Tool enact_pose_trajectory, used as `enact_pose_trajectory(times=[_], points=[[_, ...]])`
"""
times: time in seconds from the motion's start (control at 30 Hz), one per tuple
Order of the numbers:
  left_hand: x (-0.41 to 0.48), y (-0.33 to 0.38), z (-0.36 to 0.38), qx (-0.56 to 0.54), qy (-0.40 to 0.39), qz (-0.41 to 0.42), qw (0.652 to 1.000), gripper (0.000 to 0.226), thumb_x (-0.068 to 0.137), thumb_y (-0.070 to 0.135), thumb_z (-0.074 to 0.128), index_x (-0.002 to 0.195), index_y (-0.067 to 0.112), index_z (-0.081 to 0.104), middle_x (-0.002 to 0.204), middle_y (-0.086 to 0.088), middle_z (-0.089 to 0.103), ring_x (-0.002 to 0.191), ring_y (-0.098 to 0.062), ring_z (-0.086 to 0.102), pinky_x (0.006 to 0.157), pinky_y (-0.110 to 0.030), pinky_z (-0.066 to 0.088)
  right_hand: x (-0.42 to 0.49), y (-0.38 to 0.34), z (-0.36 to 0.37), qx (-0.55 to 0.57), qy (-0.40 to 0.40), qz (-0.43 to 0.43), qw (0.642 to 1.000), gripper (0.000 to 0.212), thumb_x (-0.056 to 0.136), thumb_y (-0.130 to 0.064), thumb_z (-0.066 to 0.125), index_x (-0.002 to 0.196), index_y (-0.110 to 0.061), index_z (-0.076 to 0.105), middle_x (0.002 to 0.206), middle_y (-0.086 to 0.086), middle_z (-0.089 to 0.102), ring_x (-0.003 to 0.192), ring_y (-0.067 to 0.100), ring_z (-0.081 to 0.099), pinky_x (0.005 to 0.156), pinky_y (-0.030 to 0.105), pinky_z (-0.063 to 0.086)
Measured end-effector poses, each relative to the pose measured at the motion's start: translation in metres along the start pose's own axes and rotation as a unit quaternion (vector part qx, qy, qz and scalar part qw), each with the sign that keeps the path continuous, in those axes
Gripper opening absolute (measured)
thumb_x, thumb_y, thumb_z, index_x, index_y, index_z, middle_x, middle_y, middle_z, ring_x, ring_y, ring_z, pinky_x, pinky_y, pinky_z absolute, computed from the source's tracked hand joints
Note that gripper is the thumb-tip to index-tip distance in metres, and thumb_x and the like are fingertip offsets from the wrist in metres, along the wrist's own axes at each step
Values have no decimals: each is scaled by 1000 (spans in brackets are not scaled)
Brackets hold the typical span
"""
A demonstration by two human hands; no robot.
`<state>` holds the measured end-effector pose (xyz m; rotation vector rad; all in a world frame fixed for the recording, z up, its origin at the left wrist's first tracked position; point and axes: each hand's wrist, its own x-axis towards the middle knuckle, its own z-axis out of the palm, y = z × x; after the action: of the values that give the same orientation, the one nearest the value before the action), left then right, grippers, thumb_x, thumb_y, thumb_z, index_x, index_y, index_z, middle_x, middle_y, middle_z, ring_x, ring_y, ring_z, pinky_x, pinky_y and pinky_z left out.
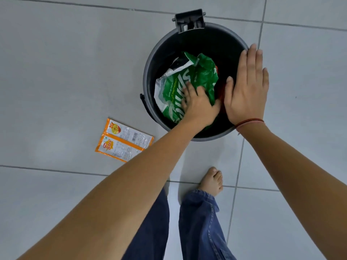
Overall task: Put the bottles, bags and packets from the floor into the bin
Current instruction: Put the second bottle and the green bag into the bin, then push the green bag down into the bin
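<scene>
A round dark grey bin [152, 72] stands on the tiled floor with no lid on it. Inside lies a crumpled green and white bag [187, 77], with something red showing under its right side. My left hand [199, 104] reaches into the bin and presses down on the green bag, fingers spread over it. Above the bin's right rim my right hand [247, 85] hovers flat, fingers straight and together, holding nothing. An orange and white snack packet [124, 140] lies flat on the floor to the left of the bin.
The bin's hinge bracket [189, 20] sticks out at its far side, and a side handle [143, 102] at its left. My bare foot [212, 182] and blue jeans [201, 226] are just in front of the bin. Grey floor tiles surround everything.
</scene>
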<state>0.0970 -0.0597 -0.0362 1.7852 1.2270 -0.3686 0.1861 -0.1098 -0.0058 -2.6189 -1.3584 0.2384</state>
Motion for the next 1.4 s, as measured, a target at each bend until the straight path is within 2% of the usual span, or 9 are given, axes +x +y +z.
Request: enact_pose_trajectory(times=[0.4, 0.53, 0.67, 0.8, 0.93, 1.07, 1.2, 1.3, 1.4], points=[[-127, -118, -37, 227, -71, 413, 879, 23, 85, 19, 40, 77, 11, 60, 77, -2, 59, 64, -16, 54, 49, -26, 46, -2, 2, 2, -3, 10, -9, 1000, 56, 98, -24, 30, 149, -5, 17, 159, 14, 13, 147, 28, 10, 119, 46, 13], [-85, -203, -13, 375, -54, 258, 889, 16, 80, 22, 67, 94, 13, 67, 102, 0, 61, 84, -25, 65, 66, -35, 53, -1, 5, 2, 1, 15, -9, 1000, 57, 98, -26, 29, 149, -5, 16, 159, 14, 13, 147, 28, 9, 119, 45, 12], [-44, -249, -43, 561, -74, 101, 818, 95, 71, 37, 78, 146, 13, 24, 150, -16, 27, 136, -32, 32, 106, -45, 37, 0, 6, 5, 1, 26, -19, 999, 58, 98, -28, 29, 149, -5, 16, 159, 14, 13, 147, 29, 10, 119, 44, 13], [-34, -256, -33, 599, -82, 21, 796, 108, 57, 48, 83, 142, 15, 24, 131, -11, 49, 114, -25, 53, 95, -41, 43, 0, 8, 8, 2, 35, -21, 999, 58, 99, -29, 30, 149, -4, 17, 158, 15, 13, 147, 30, 10, 118, 45, 14], [-29, -246, -44, 524, -63, 34, 849, 46, 47, 20, 87, 84, 11, 62, 65, -5, 66, 58, -24, 65, 66, -31, 44, -1, 7, 7, 0, 39, -25, 999, 58, 99, -29, 30, 149, -2, 18, 158, 17, 15, 146, 31, 12, 118, 45, 18], [-54, -208, -61, 215, 167, -47, 961, 14, 87, 5, 54, 96, -2, 62, 95, -25, 54, 81, -42, 58, 65, -42, 44, 0, 4, 5, 5, 32, -17, 999, 57, 99, -28, 30, 148, -2, 20, 157, 17, 16, 146, 31, 13, 117, 46, 20], [-80, -147, -109, 71, 459, 49, 884, 49, 91, 1, 39, 140, 5, 38, 138, -29, 32, 126, -39, 36, 105, -43, 34, -1, 3, 3, 13, 27, -12, 999, 56, 99, -26, 33, 147, -1, 22, 157, 18, 18, 146, 32, 16, 116, 49, 23], [-57, -188, -47, 131, 393, 31, 910, 43, 97, 17, 29, 137, 3, 32, 158, -9, 16, 137, -43, 33, 116, -52, 23, 0, 2, 1, 17, 17, -9, 1000, 55, 98, -25, 33, 147, -2, 22, 157, 18, 18, 146, 31, 16, 116, 49, 23], [-52, -295, 96, 101, 70, -7, 992, 25, 97, 14, 18, 97, 9, 43, 94, -8, 73, 71, -28, 71, 64, -38, 59, 0, 2, 1, 17, 10, -8, 1000, 55, 99, -26, 32, 147, -3, 22, 157, 17, 18, 146, 31, 15, 116, 49, 24]])
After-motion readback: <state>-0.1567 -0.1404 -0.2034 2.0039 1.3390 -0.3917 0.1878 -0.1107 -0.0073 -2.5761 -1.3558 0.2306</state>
